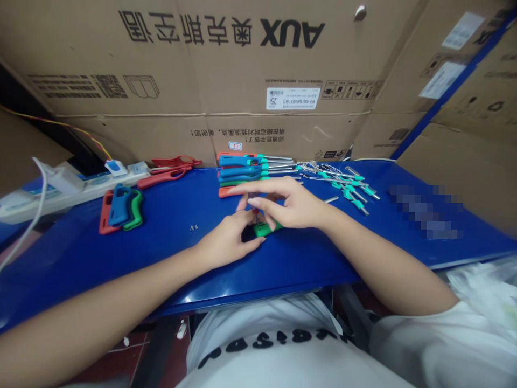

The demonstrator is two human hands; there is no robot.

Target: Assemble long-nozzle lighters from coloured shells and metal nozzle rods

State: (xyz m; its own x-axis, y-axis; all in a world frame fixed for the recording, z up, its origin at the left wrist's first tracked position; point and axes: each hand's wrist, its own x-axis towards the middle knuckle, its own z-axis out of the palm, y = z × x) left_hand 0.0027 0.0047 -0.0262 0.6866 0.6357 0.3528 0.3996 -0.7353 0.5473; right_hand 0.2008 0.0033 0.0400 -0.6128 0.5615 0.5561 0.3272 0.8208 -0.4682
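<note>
My left hand (pixel 228 242) rests on the blue table (pixel 169 253), its fingers curled around the near end of a green plastic handle piece (pixel 264 229). My right hand (pixel 288 205) hovers over that same piece, thumb and fingers pinched at its top where a small dark part shows; the index finger points left. Just behind my hands lies a stack of finished lighters (pixel 242 170) with blue, green and orange handles and metal tubes.
A pile of metal tubes with teal tips (pixel 343 183) lies at the back right. Empty handle shells (pixel 121 207) in red, blue and green sit at the left, beside red shells (pixel 172 167) and a white power strip (pixel 60 186). Cardboard boxes (pixel 242 70) wall the back.
</note>
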